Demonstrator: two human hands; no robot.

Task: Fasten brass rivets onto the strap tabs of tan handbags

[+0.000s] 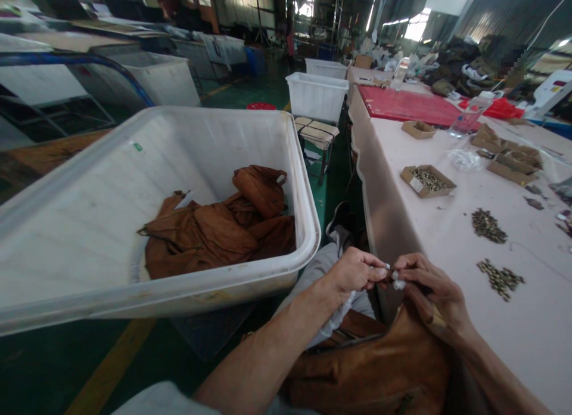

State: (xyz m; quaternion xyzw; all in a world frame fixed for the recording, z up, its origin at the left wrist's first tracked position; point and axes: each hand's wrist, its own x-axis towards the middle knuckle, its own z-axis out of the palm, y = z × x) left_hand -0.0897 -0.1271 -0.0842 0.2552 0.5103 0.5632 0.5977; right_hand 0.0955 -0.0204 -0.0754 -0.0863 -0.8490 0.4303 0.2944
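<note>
A brown bag (370,367) lies across the lap, its upper part raised toward the table's edge. My left hand (357,272) is closed in a pinch beside that raised part; what its fingertips hold is too small to make out. Facing it, my right hand (435,290) is closed on the bag's brown material, thumb and fingers pressed together. White coverings show on some fingertips. To the right, two piles of small brass-coloured metal fasteners, a nearer pile (500,279) and a farther pile (489,225), rest on the table (451,325).
A large white bin (210,284) with brown bags (223,230) inside stands at the left. On the table are a cardboard box of fasteners (428,181), other small boxes (513,164), a clear bottle (471,114) and a red sheet (411,105). A stool (317,132) stands beyond.
</note>
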